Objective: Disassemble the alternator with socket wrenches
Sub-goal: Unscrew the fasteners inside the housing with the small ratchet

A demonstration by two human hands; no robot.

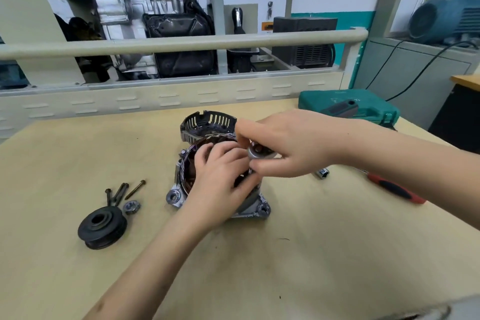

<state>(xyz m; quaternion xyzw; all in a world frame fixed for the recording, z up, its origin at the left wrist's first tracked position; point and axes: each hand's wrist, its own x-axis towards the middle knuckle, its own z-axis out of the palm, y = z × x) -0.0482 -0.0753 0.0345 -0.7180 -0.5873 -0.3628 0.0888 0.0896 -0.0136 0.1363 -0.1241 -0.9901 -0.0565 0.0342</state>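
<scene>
My left hand (220, 171) steadies the grey copper-wound alternator housing (181, 189), fingers curled in; right hand (291, 143) pinches the round silver rotor end (259, 152). A crooked pull could scrape windings.

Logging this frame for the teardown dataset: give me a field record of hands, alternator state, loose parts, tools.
left hand: left hand rests curled on the alternator housing, fingers at the stator windings
right hand: right hand pinches a round metal part above the housing
removed cover: black slotted cover lies behind the housing
loose parts: pulley, nut, long bolts left of the housing
tools: socket, red-handled tool, green case on the right
surface: wooden table
</scene>
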